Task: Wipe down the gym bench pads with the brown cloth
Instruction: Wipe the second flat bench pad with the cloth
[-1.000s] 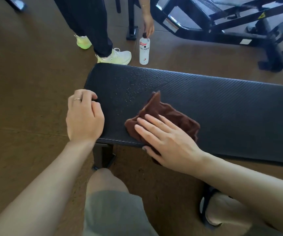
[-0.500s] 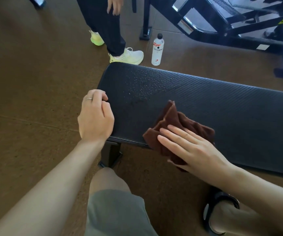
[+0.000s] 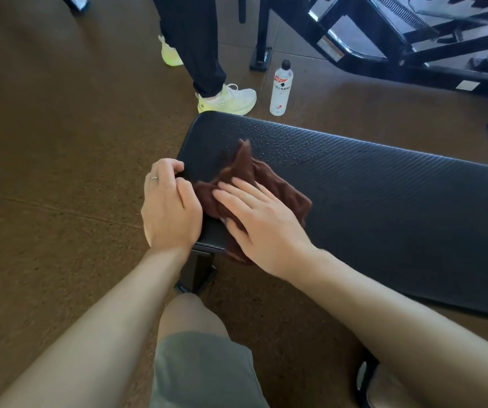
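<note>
Head | one brown cloth [image 3: 262,184] under flat right hand [image 3: 262,228] | left hand [image 3: 170,212] apparently gripping one bench pad [image 3: 384,207] edge

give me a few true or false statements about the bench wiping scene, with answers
1. The right hand lies flat on the brown cloth. True.
2. The left hand holds the white bottle. False: it curls over the end of the bench pad; the bottle stands on the floor beyond the pad.
3. The cloth sits at the pad's far right end. False: it lies near the left end, beside the left hand.
4. Droplets show on the pad beyond the cloth. True.
5. A second person's shoes are beyond the bench. True.
</note>
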A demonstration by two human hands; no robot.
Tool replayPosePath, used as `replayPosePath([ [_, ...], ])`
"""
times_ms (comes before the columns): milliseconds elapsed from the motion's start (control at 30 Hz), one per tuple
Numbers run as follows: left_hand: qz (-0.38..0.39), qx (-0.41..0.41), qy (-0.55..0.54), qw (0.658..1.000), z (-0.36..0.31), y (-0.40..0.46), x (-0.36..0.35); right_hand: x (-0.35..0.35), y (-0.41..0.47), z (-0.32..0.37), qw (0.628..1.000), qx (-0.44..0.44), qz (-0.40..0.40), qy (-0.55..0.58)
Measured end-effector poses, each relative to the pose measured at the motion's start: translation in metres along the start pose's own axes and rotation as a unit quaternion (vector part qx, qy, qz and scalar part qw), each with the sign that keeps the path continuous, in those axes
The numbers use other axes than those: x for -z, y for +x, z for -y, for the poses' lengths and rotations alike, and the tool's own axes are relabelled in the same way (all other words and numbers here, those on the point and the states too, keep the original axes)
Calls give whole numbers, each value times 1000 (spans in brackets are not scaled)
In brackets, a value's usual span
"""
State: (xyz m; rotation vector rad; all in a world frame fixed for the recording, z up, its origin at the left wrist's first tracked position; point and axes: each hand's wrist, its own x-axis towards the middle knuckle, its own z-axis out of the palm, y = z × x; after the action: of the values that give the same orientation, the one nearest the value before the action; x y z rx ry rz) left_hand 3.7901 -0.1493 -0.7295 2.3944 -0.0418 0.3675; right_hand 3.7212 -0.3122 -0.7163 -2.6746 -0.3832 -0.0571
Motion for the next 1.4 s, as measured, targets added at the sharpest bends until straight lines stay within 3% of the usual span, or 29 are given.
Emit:
replayPosePath([
  [167, -8, -3, 17, 1000, 1, -1, -3, 14, -54, -15, 997, 32, 53, -47],
  [267, -9, -2, 11, 1000, 1, 0, -3, 10, 3, -12, 999, 23, 40, 2],
  [433, -13, 8, 27, 1000, 2, 1, -3, -13, 116, -15, 1000, -4, -28, -10],
  [567, 2, 4, 39, 999, 1, 2, -2, 2, 115, -48, 998, -12, -58, -3],
  [633, 9, -2, 41, 999, 0, 2, -1, 24, 93, -84, 993, -67, -100, -3],
  [767, 3, -5, 43, 999, -4, 0, -2, 76, 35, -146, 950, -283, -132, -10],
  [833, 3, -13, 44, 999, -7, -1, -3, 78, 26, -148, 936, -321, -140, -30],
  [1133, 8, -6, 60, 998, -6, 0, -7, 15, 149, -61, 971, -201, -103, -82],
  [1233, 8, -8, 64, 998, -3, 0, -6, 27, 132, -78, 980, -173, -82, -57],
  [1400, 10, -16, 65, 998, -2, 0, -6, 74, 37, -153, 954, -269, -111, -64],
])
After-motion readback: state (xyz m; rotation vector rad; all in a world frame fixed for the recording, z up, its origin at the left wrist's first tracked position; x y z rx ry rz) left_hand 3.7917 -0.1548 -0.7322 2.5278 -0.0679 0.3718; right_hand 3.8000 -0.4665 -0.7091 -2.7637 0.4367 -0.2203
